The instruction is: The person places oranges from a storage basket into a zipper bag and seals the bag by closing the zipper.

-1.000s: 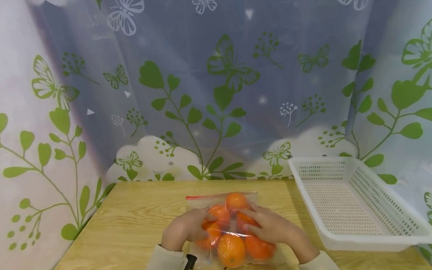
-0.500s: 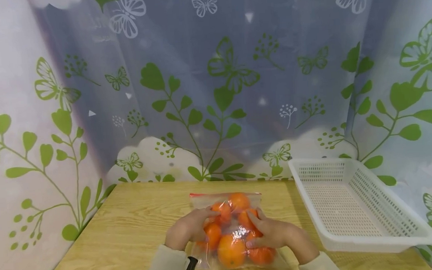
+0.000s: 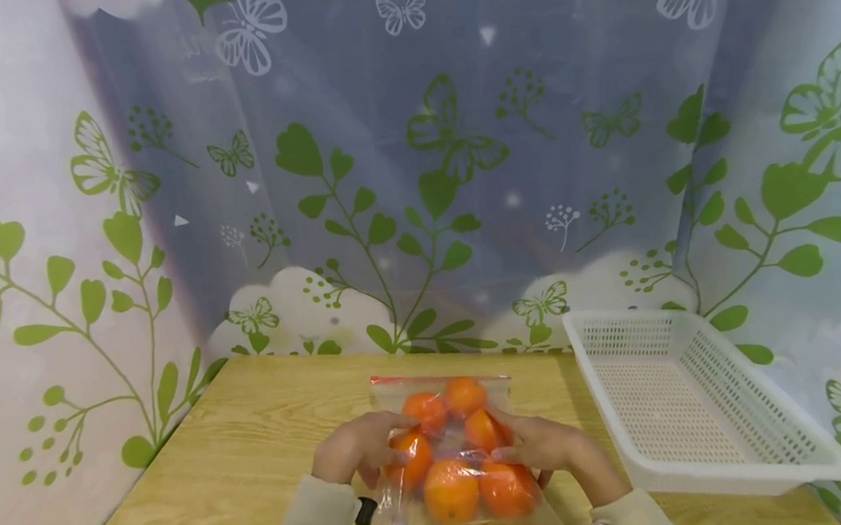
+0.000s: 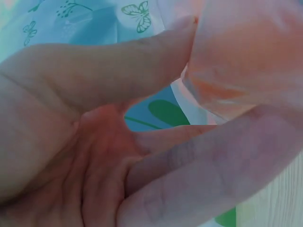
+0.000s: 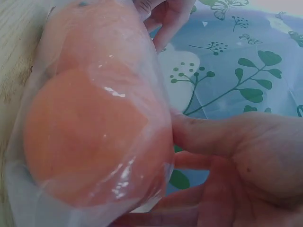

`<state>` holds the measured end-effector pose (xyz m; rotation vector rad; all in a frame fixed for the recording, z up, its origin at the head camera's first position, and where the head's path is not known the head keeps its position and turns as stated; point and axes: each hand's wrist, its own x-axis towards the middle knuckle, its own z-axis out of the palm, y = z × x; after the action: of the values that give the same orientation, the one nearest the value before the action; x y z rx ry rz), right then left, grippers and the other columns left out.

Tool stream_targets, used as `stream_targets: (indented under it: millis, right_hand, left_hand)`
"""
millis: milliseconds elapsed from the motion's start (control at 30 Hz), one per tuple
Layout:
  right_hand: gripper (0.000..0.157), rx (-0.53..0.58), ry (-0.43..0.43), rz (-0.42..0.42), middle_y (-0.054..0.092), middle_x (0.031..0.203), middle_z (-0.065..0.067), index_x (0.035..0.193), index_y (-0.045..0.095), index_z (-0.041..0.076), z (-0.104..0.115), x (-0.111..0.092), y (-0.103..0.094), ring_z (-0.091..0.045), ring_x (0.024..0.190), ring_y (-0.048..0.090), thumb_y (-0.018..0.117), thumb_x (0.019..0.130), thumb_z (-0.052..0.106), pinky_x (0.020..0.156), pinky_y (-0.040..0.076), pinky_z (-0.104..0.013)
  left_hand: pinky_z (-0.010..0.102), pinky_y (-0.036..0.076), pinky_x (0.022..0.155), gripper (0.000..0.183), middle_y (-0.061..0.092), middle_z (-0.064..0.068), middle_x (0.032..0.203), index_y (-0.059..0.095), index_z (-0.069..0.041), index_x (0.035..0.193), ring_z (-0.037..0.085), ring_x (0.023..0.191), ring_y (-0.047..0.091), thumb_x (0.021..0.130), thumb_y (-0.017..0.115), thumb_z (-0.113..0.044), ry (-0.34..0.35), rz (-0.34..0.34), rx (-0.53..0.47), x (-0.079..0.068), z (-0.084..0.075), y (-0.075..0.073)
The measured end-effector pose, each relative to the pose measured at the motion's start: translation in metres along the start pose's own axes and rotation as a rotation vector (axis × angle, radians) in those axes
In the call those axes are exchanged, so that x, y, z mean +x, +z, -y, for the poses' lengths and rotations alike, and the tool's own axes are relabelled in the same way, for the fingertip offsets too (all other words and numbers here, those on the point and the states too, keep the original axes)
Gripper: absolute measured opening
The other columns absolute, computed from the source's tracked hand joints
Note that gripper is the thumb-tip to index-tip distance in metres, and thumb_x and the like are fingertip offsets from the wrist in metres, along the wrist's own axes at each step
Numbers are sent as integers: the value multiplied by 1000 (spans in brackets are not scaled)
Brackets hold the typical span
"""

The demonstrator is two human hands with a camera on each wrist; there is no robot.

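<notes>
A clear zip bag [image 3: 394, 392] with a red strip along its far edge lies on the table and holds several oranges [image 3: 452, 493]. My left hand [image 3: 363, 447] grips its left side, thumb over the plastic. In the left wrist view, thumb and fingers stand on opposite sides of the bag [image 4: 246, 56]. On the opposite side my right hand [image 3: 551, 447] holds the bag, thumb on top and fingers lower down. A large orange [image 5: 90, 137] fills the right wrist view, with the right thumb touching the plastic beside it.
A white perforated plastic basket [image 3: 689, 399] stands to the right of the bag. The wooden table [image 3: 257, 433] ends at a curtain [image 3: 352, 82] printed with butterflies and leaves, which also runs along both sides.
Both hands have shifted from lying over the oranges to the bag's two sides, fingers lower at the edges. The oranges have spread slightly apart inside the bag.
</notes>
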<state>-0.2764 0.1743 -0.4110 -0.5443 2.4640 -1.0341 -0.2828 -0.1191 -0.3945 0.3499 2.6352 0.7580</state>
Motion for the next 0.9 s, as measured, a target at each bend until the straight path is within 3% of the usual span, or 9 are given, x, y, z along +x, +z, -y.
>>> stream_targets:
  millis: [133,300,567,767,900]
  right_hand:
    - [78,9,-10,0,48,144,-40,165,19,5,-4,1,2,-23,60,63,63,104,28,54,60,-52]
    - [78,4,-38,-32,56,132,-39,164,21,3,-6,4,3,-21,56,62,64,103,29,51,59,-51]
    - [78,-9,-28,-76,64,118,-33,163,26,4,-4,8,4,-20,50,59,68,101,27,47,58,-48]
    - [74,-64,-115,-122,60,129,-39,160,30,-3,-6,12,5,-19,53,60,67,101,23,48,56,-41]
    - [72,-122,-165,-175,69,108,-32,157,33,-6,-8,15,6,-17,52,58,67,100,22,51,52,-30]
  left_hand:
    - [35,59,51,54,58,18,146,60,-23,146,17,52,62,95,73,-10,29,2,-12,2,3,2]
    - [37,59,53,52,55,20,151,60,-18,146,16,53,61,96,71,-7,104,-28,44,6,5,3]
    - [38,59,55,53,54,21,151,59,-17,146,18,52,60,96,71,-5,124,-35,48,10,5,3]
    - [38,56,70,52,59,17,147,63,-13,142,23,86,66,93,72,-3,182,-94,75,14,7,4]
    - [40,56,70,51,60,20,145,63,-8,142,26,85,66,92,70,1,227,-132,59,18,8,6]
